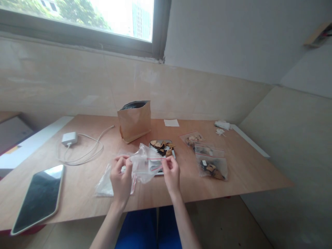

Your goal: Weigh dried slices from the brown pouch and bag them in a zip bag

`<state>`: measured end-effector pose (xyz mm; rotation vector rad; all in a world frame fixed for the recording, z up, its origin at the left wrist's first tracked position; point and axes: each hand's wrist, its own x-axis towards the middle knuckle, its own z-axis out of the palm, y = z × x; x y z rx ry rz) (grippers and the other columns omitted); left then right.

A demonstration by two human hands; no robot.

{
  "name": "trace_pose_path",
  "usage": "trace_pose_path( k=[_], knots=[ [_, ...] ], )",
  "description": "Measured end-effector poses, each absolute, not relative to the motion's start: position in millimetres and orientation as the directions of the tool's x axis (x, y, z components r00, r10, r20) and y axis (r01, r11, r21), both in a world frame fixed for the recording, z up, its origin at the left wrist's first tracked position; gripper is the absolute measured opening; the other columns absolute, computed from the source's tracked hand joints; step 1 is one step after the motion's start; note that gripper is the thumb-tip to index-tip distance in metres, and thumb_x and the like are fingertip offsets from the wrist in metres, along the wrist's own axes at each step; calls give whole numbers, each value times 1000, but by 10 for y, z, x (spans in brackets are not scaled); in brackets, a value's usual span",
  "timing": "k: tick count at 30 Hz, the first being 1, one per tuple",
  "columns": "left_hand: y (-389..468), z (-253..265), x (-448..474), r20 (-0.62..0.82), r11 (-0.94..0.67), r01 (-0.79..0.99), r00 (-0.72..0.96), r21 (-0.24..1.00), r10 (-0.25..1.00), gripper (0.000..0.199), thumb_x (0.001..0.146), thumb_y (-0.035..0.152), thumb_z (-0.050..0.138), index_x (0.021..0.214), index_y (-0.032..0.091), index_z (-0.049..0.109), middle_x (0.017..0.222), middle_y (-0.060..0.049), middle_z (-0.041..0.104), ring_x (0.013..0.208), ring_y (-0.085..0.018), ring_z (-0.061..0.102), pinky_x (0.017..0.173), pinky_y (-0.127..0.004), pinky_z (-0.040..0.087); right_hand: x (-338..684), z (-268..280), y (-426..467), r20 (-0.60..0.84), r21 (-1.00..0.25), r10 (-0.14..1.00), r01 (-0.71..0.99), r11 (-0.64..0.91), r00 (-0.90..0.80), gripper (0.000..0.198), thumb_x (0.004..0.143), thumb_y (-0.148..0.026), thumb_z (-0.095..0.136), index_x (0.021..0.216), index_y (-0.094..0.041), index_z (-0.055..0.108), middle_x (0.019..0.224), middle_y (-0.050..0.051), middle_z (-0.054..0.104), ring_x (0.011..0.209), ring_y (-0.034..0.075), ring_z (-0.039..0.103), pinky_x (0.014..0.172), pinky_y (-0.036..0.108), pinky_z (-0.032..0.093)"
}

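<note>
Between my two hands a clear zip bag point(141, 165) with a red seal line is stretched out above the table. My left hand point(121, 178) pinches its left end, and my right hand point(171, 173) pinches the edge by the red line. Behind the bag sits a small scale point(173, 150), partly covered by it, with dried brown and dark slices point(163, 147) on top. More clear zip bags point(105, 183) lie flat under and beside my left hand. No contents show in the held bag.
Filled zip bags point(214, 167) lie at the right. A brown paper pouch point(136, 121) stands open at the back. On the left are a tablet point(40, 195), a white charger point(69, 138) and its cable. A white paper point(171, 123) lies near the wall.
</note>
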<state>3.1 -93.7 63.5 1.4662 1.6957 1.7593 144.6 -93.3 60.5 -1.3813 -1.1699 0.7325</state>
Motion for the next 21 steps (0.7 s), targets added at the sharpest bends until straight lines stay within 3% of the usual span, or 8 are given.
trace_pose_path(
  k=[5, 9, 12, 14, 16, 18, 21],
  knots=[
    [-672, 644, -11, 425, -303, 309, -501, 902, 754, 25, 77, 27, 46, 54, 18, 45, 109, -5, 62, 101, -19, 56, 92, -33, 38, 1626, 718, -1009, 266, -902, 964, 356, 243, 17, 19, 86, -34, 46, 81, -19, 56, 78, 1, 59, 68, 12, 54, 61, 22, 44],
    [-410, 540, 41, 355, -294, 199, -543, 935, 761, 27, 72, 23, 50, 47, 18, 41, 114, -6, 63, 104, -21, 57, 91, -33, 39, 1753, 661, -963, 376, -849, 919, 442, 291, 117, 21, 89, -29, 39, 93, -19, 56, 95, 7, 57, 82, 15, 55, 70, 26, 47],
    [-247, 396, 115, 340, -281, 192, -578, 940, 742, 22, 72, 22, 49, 51, 17, 51, 110, -6, 65, 86, -17, 61, 75, -28, 43, 1867, 516, -832, 444, -797, 870, 538, 275, 214, 20, 87, -25, 40, 99, -19, 54, 100, 9, 54, 92, 19, 54, 77, 33, 47],
    [-178, 282, 159, 324, -243, 215, -594, 946, 736, 20, 74, 23, 47, 71, 17, 65, 93, -4, 69, 60, -11, 54, 58, -24, 41, 1917, 420, -743, 495, -740, 844, 609, 285, 206, 24, 86, -22, 40, 106, -19, 52, 107, 11, 53, 103, 21, 50, 86, 38, 44],
    [-151, 181, 186, 326, -212, 255, -597, 943, 733, 30, 75, 23, 45, 94, 18, 68, 71, 1, 67, 44, -8, 41, 48, -22, 33, 1937, 343, -666, 527, -680, 834, 669, 299, 163, 30, 85, -19, 40, 113, -18, 49, 114, 13, 51, 111, 23, 46, 93, 42, 40],
    [-159, 114, 192, 368, -226, 303, -586, 926, 722, 35, 77, 24, 44, 103, 18, 67, 62, 3, 63, 42, -7, 37, 47, -21, 31, 1937, 288, -599, 543, -628, 831, 716, 304, 123, 34, 84, -18, 40, 117, -17, 47, 118, 14, 51, 114, 24, 44, 96, 44, 37],
    [-204, 86, 183, 450, -285, 359, -561, 889, 695, 34, 79, 24, 43, 103, 19, 67, 73, 1, 67, 47, -8, 45, 50, -21, 34, 1928, 246, -510, 548, -584, 831, 756, 296, 98, 36, 82, -19, 43, 118, -17, 47, 117, 13, 54, 110, 25, 46, 94, 44, 38]
  ],
)
